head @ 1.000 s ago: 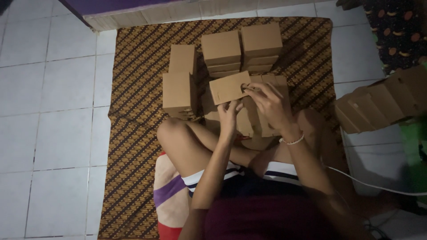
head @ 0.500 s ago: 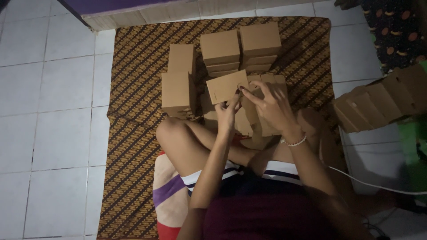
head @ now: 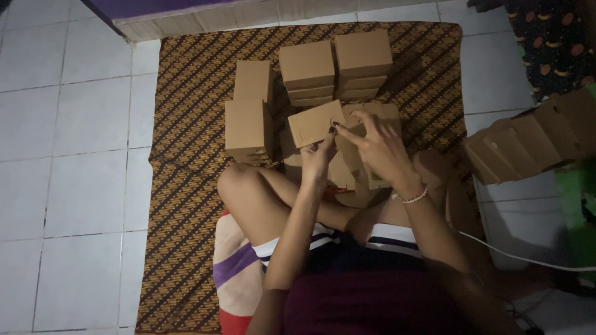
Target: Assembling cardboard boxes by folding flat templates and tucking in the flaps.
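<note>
I sit cross-legged on a brown patterned mat [head: 186,186]. Both hands work on one partly folded brown cardboard box [head: 313,122] held above my legs. My left hand [head: 318,158] pinches the box's lower edge from below. Fingers spread, my right hand [head: 372,146] presses on the box's right side and its flaps. Beyond it stand finished brown boxes: two stacks at the back [head: 307,71] [head: 363,62] and two more on the left [head: 248,127] [head: 253,80].
A row of flat cardboard blanks [head: 534,139] leans at the right on the white tiled floor [head: 68,124]. A white cable [head: 528,257] runs by my right leg. A striped cushion [head: 236,273] lies under me. A dark patterned cloth [head: 552,37] is at top right.
The box has tipped slightly as my fingers fold its flap; my right hand's fingers have shifted over its top. The stacks have not moved.
</note>
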